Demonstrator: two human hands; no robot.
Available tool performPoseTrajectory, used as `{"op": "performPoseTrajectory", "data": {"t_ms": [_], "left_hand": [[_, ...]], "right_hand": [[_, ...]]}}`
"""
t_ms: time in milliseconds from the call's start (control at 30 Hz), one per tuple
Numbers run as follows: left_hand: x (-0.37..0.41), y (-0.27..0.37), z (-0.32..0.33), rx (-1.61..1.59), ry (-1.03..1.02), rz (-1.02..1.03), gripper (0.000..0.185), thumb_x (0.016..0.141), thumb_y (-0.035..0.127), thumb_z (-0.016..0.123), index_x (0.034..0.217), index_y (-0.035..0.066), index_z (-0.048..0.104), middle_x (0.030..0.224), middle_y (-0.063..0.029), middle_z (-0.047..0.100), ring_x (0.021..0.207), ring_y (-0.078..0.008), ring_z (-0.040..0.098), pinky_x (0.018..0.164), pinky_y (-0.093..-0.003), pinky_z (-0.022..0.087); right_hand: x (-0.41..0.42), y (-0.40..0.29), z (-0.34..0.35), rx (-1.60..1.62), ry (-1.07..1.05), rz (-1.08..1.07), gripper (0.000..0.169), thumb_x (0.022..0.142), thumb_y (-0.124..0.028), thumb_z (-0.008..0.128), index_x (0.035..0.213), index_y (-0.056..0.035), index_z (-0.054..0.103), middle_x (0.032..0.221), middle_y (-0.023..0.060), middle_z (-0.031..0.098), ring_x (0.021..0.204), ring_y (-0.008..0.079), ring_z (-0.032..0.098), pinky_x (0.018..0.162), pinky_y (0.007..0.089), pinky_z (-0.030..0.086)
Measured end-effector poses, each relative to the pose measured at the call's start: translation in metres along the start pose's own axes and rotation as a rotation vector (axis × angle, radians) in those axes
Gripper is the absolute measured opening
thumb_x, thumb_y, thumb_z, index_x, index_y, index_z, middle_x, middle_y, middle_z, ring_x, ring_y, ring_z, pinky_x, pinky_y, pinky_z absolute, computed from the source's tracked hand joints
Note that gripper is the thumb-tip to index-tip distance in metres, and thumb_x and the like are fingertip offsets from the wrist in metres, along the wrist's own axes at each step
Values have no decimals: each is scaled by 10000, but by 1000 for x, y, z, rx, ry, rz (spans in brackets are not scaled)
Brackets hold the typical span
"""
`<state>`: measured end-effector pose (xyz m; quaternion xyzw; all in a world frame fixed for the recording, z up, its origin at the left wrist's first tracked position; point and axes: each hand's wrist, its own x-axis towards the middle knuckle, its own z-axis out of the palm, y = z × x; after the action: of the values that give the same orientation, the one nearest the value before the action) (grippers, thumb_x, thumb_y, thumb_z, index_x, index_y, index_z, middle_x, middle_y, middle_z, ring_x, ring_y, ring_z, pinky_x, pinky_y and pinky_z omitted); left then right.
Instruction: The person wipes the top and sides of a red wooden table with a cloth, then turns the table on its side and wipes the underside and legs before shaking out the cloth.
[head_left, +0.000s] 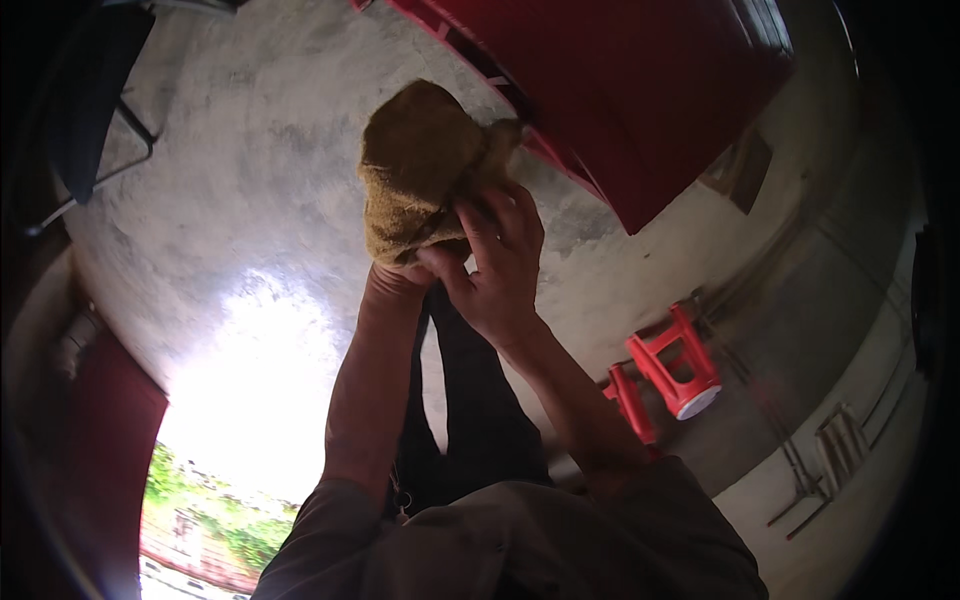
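Note:
A brown, fuzzy cloth (420, 157) is bunched up in front of me, above the concrete floor. My left hand (409, 274) is mostly hidden beneath and inside the folds of the cloth; only the wrist and heel of the hand show. My right hand (499, 251) has its fingers curled on the cloth's lower right edge, with the thumb close to the left hand. The far right part of the cloth is blurred.
A red table (622, 90) stands at the upper right. Red plastic stools (679, 360) are at the right. A dark chair (101, 97) with metal legs is at the upper left. A red door panel (97, 442) stands beside a bright opening at the lower left.

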<state>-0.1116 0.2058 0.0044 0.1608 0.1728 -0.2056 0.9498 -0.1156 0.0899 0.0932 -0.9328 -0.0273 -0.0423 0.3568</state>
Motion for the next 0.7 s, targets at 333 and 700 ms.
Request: {"op": "performPoseTrajectory", "data": {"t_ms": [333,700], "left_hand": [[-21,-2,-24,-300,20,164,573,975,202,667,1483,79,432,1461,-98,515,1319,-203,495,1143,-370,391],[-117,50,-31,-214,219,480,525,991,201,629,1461,44,454,1438,-105,540,1306,-215,515,1143,-386,391]], "right_hand": [[-20,-47,-9,206,-253,-216,223,891,11,641,1111,-12,611,1067,159,655,949,361,628,837,446,508],[-61,-17,-74,278,-934,80,388,889,-141,662,1260,-52,588,1112,162,654,1011,328,657,856,404,524]]}}
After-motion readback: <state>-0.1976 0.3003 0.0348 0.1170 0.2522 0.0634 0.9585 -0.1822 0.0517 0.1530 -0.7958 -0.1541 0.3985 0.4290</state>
